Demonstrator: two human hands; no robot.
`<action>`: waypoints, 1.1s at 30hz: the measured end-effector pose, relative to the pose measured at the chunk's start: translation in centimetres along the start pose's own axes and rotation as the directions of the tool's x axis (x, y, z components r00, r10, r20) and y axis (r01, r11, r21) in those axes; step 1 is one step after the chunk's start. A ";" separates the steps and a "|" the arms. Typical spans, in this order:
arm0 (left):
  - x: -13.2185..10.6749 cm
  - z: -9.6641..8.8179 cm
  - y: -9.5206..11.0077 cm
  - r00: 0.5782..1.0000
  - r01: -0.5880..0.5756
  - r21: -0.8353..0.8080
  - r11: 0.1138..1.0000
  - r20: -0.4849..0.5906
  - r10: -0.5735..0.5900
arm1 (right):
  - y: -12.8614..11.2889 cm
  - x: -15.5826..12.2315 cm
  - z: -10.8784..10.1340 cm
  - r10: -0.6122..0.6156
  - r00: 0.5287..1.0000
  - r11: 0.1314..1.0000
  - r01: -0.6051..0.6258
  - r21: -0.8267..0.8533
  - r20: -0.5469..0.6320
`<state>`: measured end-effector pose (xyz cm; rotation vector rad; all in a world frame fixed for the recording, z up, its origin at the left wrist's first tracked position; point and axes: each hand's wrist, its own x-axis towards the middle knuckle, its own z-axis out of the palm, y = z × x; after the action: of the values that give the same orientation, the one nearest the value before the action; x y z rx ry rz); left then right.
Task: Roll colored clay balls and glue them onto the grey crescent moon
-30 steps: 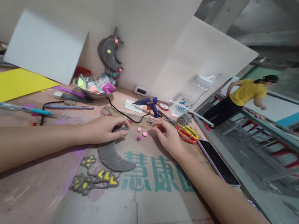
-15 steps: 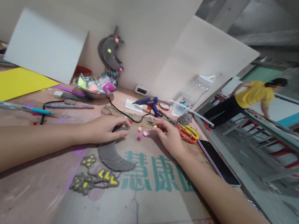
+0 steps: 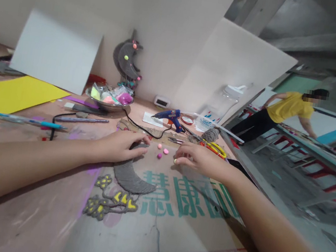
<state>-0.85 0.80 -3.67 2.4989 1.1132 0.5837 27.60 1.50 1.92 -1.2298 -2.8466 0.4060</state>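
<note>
The moon [image 3: 131, 178] lies flat in front of me on a lettered sheet [image 3: 125, 244], which covers part of the bench [image 3: 45, 225]. My left hand [image 3: 125, 145] rests over its upper end, thumb and fingers curled loosely about it. Just below the moon is the flower piece [image 3: 100, 208], grey with yellow fillings. My right hand [image 3: 199, 159] pinches a yellow ball [image 3: 175, 161] at its fingertips, apart from the moon. Between my hands sit a peach ball [image 3: 160, 146], a pink ball [image 3: 166, 151] and a purple ball [image 3: 159, 156], close together. Beyond them lies the glue gun [image 3: 168, 115], with the bowl [image 3: 109, 106] of bright packets to its left and the bottle [image 3: 216, 108] to its right. My right forearm partly covers the phone [image 3: 239, 167]. Farther right, a person [image 3: 290, 107] in a yellow shirt bends forward.
</note>
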 end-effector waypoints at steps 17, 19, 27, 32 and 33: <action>-0.1 0.0 0.3 1.000 -0.018 0.026 0.999 -0.004 0.019 | -1.9 1.8 4.9 -0.182 0.980 0.982 0.178 -0.058 -0.079; -0.1 0.0 0.3 1.000 -0.013 0.023 1.000 0.001 0.013 | -1.3 1.2 4.1 -0.151 0.982 0.987 0.145 -0.067 -0.110; -0.1 0.0 0.2 1.000 -0.010 0.021 1.000 0.008 0.010 | 0.0 -1.5 3.2 -0.102 0.928 0.994 0.106 -0.008 -0.358; -0.2 -0.1 0.3 1.000 0.016 0.034 0.999 0.017 -0.017 | -0.3 -2.2 4.8 -0.055 0.938 0.998 0.055 -0.010 -0.343; -0.2 -0.1 0.3 1.000 0.016 0.035 0.999 0.016 -0.017 | -0.3 -2.1 4.9 -0.052 0.942 0.998 0.056 0.002 -0.333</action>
<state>-0.81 0.47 -3.48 2.5166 1.1459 0.5424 28.32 -1.34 -2.58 -1.0942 -2.5782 0.1896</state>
